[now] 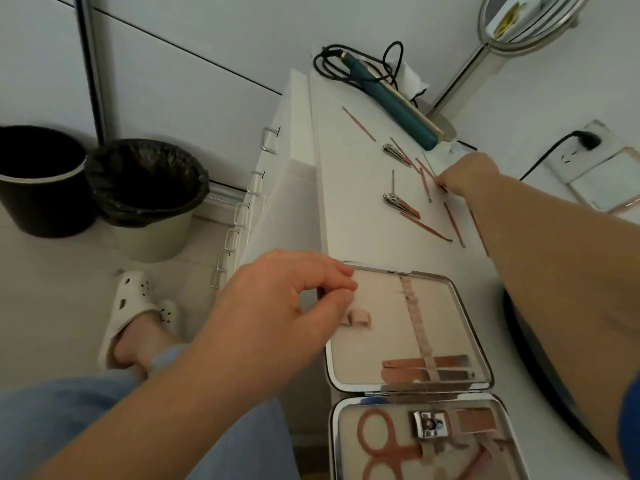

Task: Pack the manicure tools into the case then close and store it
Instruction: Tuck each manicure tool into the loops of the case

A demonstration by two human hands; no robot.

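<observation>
White counter (346,209): open case (408,327) beside left hand (277,306), right hand (467,173) beyond.

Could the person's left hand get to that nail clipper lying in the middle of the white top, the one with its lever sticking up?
Probably yes. The left hand hovers at the open case edge, holding nothing visible, and the bare white top between it and the nail clipper has nothing in the way. The right hand works farther back, off to the side.

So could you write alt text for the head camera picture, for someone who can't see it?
Seen from above, a person's right hand reaches to pinch a thin rose-gold tool among several scattered on a white counter, while the left hand hovers at the edge of an open manicure case. Scissors and a nail clipper are already strapped inside.
</observation>
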